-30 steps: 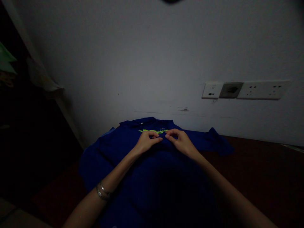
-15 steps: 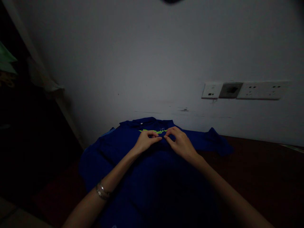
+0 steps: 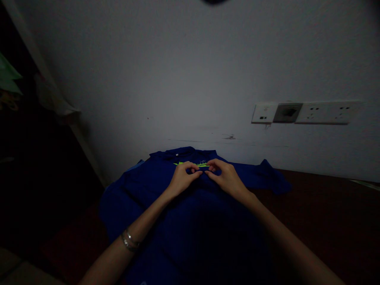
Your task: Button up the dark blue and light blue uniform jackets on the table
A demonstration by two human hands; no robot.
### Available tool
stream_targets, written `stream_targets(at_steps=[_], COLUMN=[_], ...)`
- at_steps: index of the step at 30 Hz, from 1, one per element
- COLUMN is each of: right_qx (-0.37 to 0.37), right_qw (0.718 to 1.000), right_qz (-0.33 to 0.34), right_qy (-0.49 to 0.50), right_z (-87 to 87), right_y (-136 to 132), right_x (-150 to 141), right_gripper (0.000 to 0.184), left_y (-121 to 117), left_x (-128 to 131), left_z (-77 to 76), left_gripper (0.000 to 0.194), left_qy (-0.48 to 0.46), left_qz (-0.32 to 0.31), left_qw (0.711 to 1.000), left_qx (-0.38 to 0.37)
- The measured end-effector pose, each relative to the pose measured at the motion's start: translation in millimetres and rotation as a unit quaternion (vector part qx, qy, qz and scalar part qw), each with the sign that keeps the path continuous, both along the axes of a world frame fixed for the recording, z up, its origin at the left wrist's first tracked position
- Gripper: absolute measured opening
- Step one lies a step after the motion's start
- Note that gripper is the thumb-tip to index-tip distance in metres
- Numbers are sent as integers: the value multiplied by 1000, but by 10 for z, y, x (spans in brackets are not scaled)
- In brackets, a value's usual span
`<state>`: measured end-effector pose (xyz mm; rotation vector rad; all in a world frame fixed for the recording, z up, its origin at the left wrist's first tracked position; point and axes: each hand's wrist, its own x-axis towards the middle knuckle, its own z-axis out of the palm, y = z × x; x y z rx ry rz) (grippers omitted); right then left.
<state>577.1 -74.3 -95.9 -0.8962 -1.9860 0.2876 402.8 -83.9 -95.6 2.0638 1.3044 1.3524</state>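
A blue long-sleeved shirt [image 3: 166, 221] lies spread out, its collar near the wall and one sleeve stretched to the right. Across its chest runs a bright yellow-green strip [image 3: 203, 166], partly covered by my fingers. My left hand [image 3: 184, 177] pinches the shirt's cloth just below that strip, thumb and fingers closed. Close beside it, my right hand [image 3: 223, 174] pinches the same cloth, thumb tip nearly meeting the left one. A small fold of cloth shows between them. Two silver bands [image 3: 130, 240] circle my left wrist. Deep shadow hides the lower part of the shirt.
Behind the collar rises a pale wall [image 3: 184, 79] with scuff marks. Sockets and switch plates [image 3: 305, 113] are set in it at right. The shirt rests on a dark reddish surface [image 3: 320, 213]. Green cloth [image 3: 8, 75] hangs at far left.
My fingers have shifted slightly on the cloth, and the thumbs have drawn a little lower from the strip. The shirt stays in place.
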Motion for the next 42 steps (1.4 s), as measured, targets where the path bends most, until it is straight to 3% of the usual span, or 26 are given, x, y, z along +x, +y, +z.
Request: stream_targets(at_steps=[3,9,15,18,24,30,34,42], right_qx=[3,14,5,8,28,36,47,8], right_qw=[999,998,1000,1000,997,995,997,999], right_qz=[21,13,-9,22,73,91,44,29], right_qy=[-29,-59,-26,-3,26,29,43,26], right_z=[-12,-22,-17,-30,-63,-53,-69,-75], right_y=[11,22,35,61,73,36,61,71], right_x=[12,30,28,65,94,77,75,60], right_gripper=[27,10,8,9,11,10,11,13], left_y=[-12,-28,-69,-75,-28,-10,-36,15], left_x=[10,44,46,16,-46,-64,-27,34], left_z=[9,-30,-17,27,43,45,27,-113], left_gripper=[8,6,11,15,11,13,24,14], left_qy=[5,33,62,65,3,-20,3,-27], left_qz=[0,-4,-43,-73,-45,-88,-118,-35], left_qw=[1000,997,994,993,992,993,993,999], left_qx=[16,66,78,72,118,73,16,19])
